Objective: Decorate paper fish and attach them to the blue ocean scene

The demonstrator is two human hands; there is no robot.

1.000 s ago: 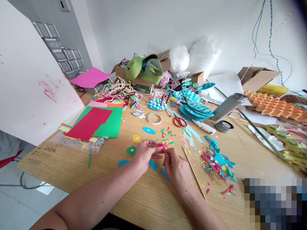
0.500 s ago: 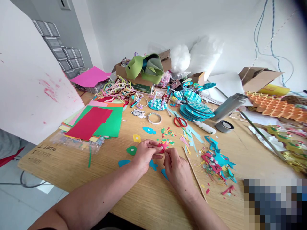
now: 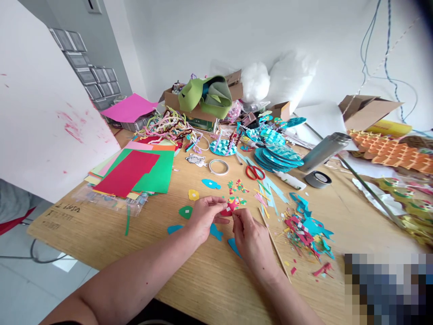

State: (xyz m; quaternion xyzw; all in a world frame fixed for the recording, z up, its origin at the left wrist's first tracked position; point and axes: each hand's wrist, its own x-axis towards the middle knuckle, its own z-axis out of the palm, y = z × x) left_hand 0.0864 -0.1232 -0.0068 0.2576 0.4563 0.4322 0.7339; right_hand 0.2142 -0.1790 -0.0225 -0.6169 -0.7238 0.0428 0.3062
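Between the fingertips of my left hand (image 3: 205,220) is a red paper cutout (image 3: 229,208) with a small white square on it. My right hand (image 3: 250,237) pinches at the cutout's lower right edge, its fingers curled together. Around my hands lie more paper shapes: a green leaf-like one (image 3: 185,212) with a white square, a yellow one (image 3: 193,194) and a blue fish-shaped one (image 3: 210,183). Other blue shapes (image 3: 215,232) are partly covered by my hands and left forearm. A thin wooden stick (image 3: 275,246) rests just right of my right hand.
Red-handled scissors (image 3: 255,172), a tape roll (image 3: 218,167) and a white glue bottle (image 3: 289,179) lie beyond my hands. Paper scraps (image 3: 306,228) are heaped at right. Coloured sheets (image 3: 126,174) are stacked at left. A metal flask (image 3: 324,151) leans behind a dark grey tape roll (image 3: 318,179).
My left fingers have shifted slightly on the red cutout, and its white square shows more plainly. Both hands stay in nearly the same place; the view has moved a little.
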